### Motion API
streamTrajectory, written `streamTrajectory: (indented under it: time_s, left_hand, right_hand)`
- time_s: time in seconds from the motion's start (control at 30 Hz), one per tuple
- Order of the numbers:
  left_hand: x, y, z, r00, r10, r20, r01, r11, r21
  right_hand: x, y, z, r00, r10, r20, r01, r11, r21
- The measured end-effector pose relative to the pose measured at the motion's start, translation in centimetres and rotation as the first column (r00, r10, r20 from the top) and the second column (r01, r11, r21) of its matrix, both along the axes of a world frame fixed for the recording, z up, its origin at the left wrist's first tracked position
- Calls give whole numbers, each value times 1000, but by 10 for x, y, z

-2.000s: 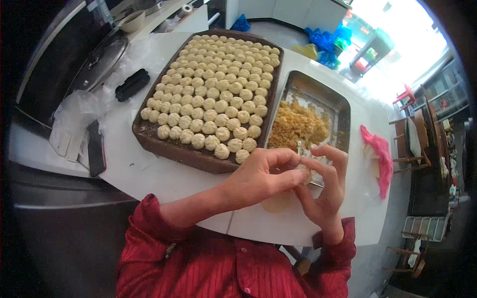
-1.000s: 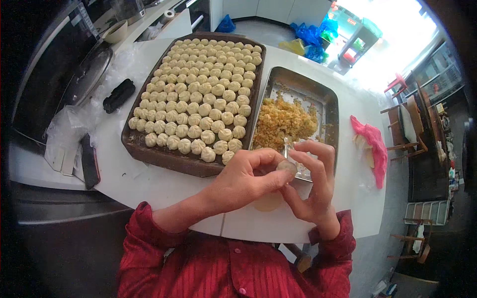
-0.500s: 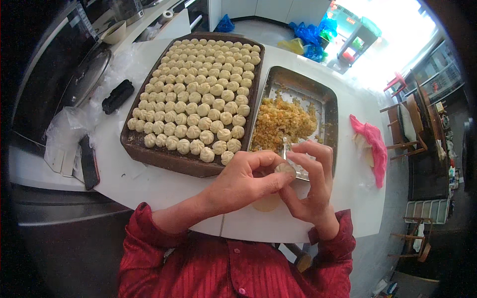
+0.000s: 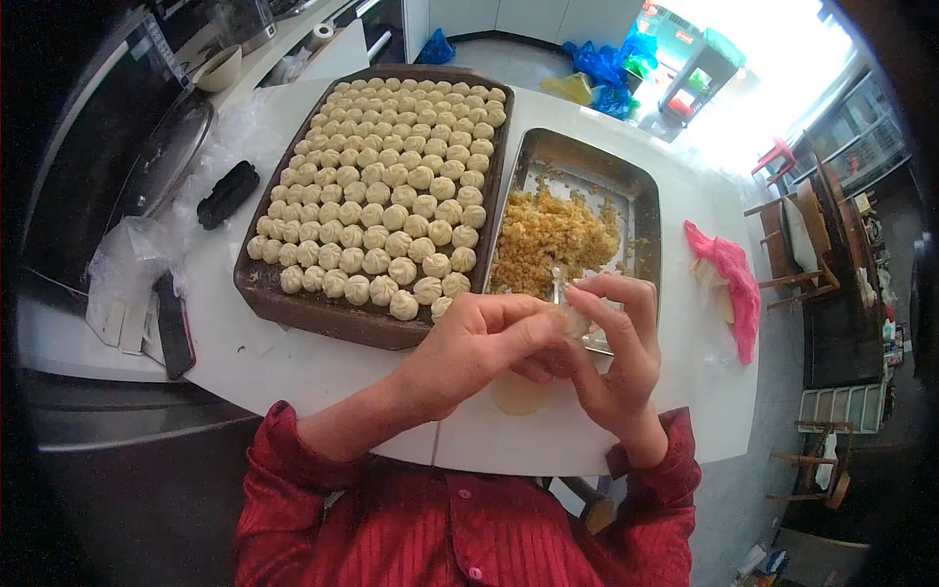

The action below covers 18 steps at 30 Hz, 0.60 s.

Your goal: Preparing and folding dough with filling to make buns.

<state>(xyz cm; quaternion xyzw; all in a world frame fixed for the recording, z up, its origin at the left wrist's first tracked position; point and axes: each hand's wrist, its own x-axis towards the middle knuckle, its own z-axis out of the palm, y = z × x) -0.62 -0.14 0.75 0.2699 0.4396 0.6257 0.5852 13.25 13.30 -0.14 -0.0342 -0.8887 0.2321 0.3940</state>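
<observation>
From where I stand, the left hand (image 4: 479,342) pinches one side of a small dough piece (image 4: 576,321) between thumb and forefinger; the right hand (image 4: 626,377) steadies the other side with its fingertips. The piece is held above the near edge of the metal tray (image 4: 647,230); fingers mask its top, so whether it is sealed cannot be determined. Below the hands, one flat dough round (image 4: 519,395) lies on the white table (image 4: 323,391), unfilled. The metal tray retains a sizeable heap of filling (image 4: 553,240), with a spoon handle (image 4: 558,279) projecting toward the hands. Completed output: pleated dumplings (image 4: 391,191) in close rows cover most of the brown tray (image 4: 333,325); a bare strip remains along its near edge.
</observation>
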Motion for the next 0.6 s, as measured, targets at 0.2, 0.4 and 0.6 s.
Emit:
streamTrajectory:
  time_s: [0.2, 0.4, 0.6]
  left_hand:
    - [0, 0, 4, 995, 50, -90, -49, 999, 15]
    - [-1, 0, 1, 987, 51, -149, -48, 999, 22]
    - [5, 0, -3, 983, 49, -175, -44, 999, 30]
  right_hand:
    - [0, -3, 2, 999, 21, 38, -22, 999, 26]
    - [1, 0, 3, 998, 24, 66, -28, 998, 58]
    - [1, -2, -1, 1000, 4, 22, -6, 996, 88]
